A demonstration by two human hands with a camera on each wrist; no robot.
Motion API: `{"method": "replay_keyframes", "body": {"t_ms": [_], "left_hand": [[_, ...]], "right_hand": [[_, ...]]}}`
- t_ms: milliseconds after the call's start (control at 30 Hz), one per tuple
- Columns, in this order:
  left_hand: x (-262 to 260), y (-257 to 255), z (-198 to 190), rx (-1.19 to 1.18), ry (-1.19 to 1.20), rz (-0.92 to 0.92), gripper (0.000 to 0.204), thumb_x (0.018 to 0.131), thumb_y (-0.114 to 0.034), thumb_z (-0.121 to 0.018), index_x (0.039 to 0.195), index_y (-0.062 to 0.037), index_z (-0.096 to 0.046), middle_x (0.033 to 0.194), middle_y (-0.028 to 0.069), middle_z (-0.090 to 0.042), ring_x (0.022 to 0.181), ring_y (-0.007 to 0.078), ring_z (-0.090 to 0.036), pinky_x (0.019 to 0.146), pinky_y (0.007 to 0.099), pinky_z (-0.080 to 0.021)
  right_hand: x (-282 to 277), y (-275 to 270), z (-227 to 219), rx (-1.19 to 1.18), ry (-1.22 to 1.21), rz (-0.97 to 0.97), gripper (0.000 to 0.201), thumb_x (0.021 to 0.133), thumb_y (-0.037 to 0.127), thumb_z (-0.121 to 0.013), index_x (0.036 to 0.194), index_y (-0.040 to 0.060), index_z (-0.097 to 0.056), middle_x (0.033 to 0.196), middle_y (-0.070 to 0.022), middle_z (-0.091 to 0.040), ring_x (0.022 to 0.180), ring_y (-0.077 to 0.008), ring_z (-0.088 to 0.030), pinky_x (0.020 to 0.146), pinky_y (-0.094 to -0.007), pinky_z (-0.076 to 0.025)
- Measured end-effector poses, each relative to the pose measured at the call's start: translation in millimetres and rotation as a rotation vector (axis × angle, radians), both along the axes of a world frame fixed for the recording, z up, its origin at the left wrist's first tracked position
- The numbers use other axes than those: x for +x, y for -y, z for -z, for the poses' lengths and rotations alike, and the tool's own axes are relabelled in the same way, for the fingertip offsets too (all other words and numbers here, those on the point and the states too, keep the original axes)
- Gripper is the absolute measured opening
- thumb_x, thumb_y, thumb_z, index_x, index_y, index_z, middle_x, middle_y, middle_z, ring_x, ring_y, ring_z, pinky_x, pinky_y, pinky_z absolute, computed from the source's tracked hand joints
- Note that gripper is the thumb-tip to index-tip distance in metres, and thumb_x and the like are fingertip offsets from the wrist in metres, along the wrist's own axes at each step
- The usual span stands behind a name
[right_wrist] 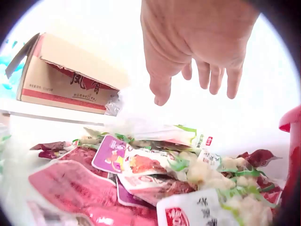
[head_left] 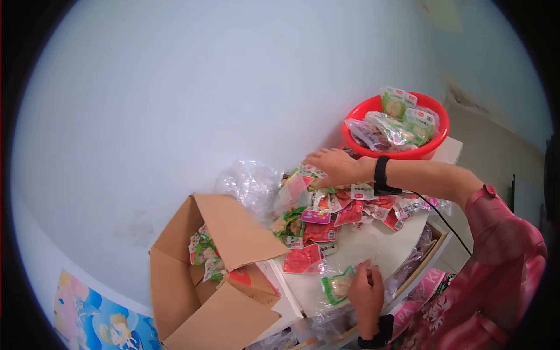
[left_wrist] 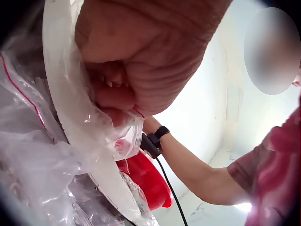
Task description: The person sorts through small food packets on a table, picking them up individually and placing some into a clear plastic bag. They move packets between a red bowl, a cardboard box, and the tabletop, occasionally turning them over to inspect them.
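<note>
Near the table's front edge my left hand (head_left: pixel 367 293) pinches a clear plastic zip bag (left_wrist: pixel 128 141), its fingers curled round the bag's edge. A green-edged snack packet (head_left: pixel 338 286) with pale contents lies in or under that clear plastic on the tabletop; which of the two, I cannot tell. My right hand (head_left: pixel 337 167) reaches over a heap of snack packets (head_left: pixel 319 233) by the wall. In the right wrist view its fingers (right_wrist: pixel 203 75) point down, spread and relaxed, above red, purple and green-white packets (right_wrist: pixel 131 160), with nothing between them.
An open cardboard box (head_left: pixel 230 227) stands at the left with several packets inside. Beside it lies a bundle of clear plastic bags (head_left: pixel 248 184). At the back right is a red basin (head_left: pixel 442 125) full of packets. An open drawer (head_left: pixel 438 244) at the front holds plastic bags.
</note>
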State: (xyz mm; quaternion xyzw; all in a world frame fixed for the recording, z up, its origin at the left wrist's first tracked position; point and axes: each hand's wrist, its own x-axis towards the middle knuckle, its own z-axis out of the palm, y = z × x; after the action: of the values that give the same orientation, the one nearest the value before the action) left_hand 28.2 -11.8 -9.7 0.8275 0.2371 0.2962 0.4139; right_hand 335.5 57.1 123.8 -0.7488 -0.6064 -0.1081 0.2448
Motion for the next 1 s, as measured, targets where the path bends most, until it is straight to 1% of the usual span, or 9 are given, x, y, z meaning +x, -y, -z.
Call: {"method": "replay_keyframes", "body": {"t_ms": [167,367,567,667,700,800,833,933,1000], "left_hand": [[-4,-3,1,-0.099,0.007,0.076,0.025,0.097,-0.019,-0.07,0.118,-0.0042,-0.071,0.084,0.013,-0.074,0.07,0.0246,-0.072,0.066,0.0357,-0.056],[-5,-8,15,-0.035,0.074,0.123,0.028,0.098,-0.02,-0.067,0.122,-0.0066,-0.071,0.091,0.0167,-0.075,0.077,0.0308,-0.073,0.07,0.04,-0.057],[-3,-10,26,-0.02,0.044,0.178,0.031,0.099,-0.023,-0.064,0.126,-0.0081,-0.069,0.105,0.0136,-0.075,0.091,0.0325,-0.073,0.078,0.0424,-0.058],[-4,-10,20,-0.014,0.055,0.182,0.031,0.099,-0.022,-0.063,0.126,-0.0078,-0.068,0.106,0.0133,-0.074,0.091,0.0328,-0.073,0.078,0.0434,-0.058],[-5,-9,18,-0.028,0.03,0.189,0.031,0.099,-0.022,-0.063,0.127,-0.0077,-0.068,0.107,0.0133,-0.074,0.091,0.0329,-0.073,0.078,0.0436,-0.058],[-5,-11,15,-0.033,-0.009,0.206,0.032,0.099,-0.022,-0.063,0.127,-0.0076,-0.068,0.108,0.0132,-0.074,0.091,0.0331,-0.073,0.078,0.0441,-0.058],[-4,-11,16,-0.021,-0.001,0.201,0.032,0.099,-0.023,-0.063,0.127,-0.0077,-0.068,0.109,0.0131,-0.074,0.091,0.0331,-0.073,0.078,0.0441,-0.058],[-6,-9,17,-0.016,-0.002,0.19,0.032,0.099,-0.023,-0.064,0.127,-0.0082,-0.068,0.108,0.0128,-0.074,0.09,0.0327,-0.074,0.078,0.0439,-0.058],[-4,-9,15,-0.03,-0.005,0.179,0.032,0.099,-0.023,-0.065,0.127,-0.0086,-0.069,0.106,0.0129,-0.075,0.089,0.0323,-0.074,0.077,0.0434,-0.058]], "right_hand": [[-12,-46,-38,0.082,0.116,-0.065,0.107,0.076,0.036,-0.089,0.163,0.0173,-0.029,0.165,-0.0195,-0.032,0.152,-0.0404,-0.033,0.121,-0.0545,-0.033],[-49,-137,-51,0.086,0.35,-0.17,0.115,0.073,0.041,-0.091,0.165,0.0201,-0.026,0.169,-0.0199,-0.025,0.156,-0.039,-0.024,0.123,-0.0611,-0.027],[-64,-220,2,-0.062,0.342,-0.141,0.126,0.064,0.054,-0.094,0.165,0.0218,-0.026,0.168,-0.0184,-0.026,0.157,-0.0374,-0.023,0.116,-0.0639,-0.036],[-63,-236,33,-0.073,0.278,-0.211,0.125,0.063,0.057,-0.094,0.164,0.0222,-0.029,0.166,-0.0179,-0.029,0.156,-0.0359,-0.026,0.107,-0.0628,-0.044],[-73,-228,31,-0.137,0.266,-0.196,0.099,0.076,0.047,-0.086,0.159,0.0199,-0.039,0.164,-0.0176,-0.036,0.15,-0.0371,-0.037,0.103,-0.0553,-0.051],[-55,-249,63,-0.213,-0.02,-0.377,0.11,0.076,0.058,-0.084,0.163,0.0178,-0.03,0.143,-0.0195,-0.057,0.132,-0.0373,-0.058,0.097,-0.0531,-0.053],[-55,-254,66,-0.133,-0.082,-0.428,0.099,0.082,0.058,-0.077,0.161,0.0162,-0.033,0.123,-0.0195,-0.069,0.115,-0.0388,-0.068,0.092,-0.0477,-0.054],[-67,-241,49,-0.355,-0.082,-0.208,0.094,0.084,0.056,-0.076,0.159,0.0169,-0.036,0.112,-0.0184,-0.073,0.111,-0.0383,-0.069,0.089,-0.0457,-0.055],[-64,-250,53,-0.357,-0.086,-0.157,0.075,0.084,0.05,-0.076,0.146,0.0144,-0.054,0.113,-0.0171,-0.074,0.111,-0.0384,-0.069,0.09,-0.0463,-0.055]]}}
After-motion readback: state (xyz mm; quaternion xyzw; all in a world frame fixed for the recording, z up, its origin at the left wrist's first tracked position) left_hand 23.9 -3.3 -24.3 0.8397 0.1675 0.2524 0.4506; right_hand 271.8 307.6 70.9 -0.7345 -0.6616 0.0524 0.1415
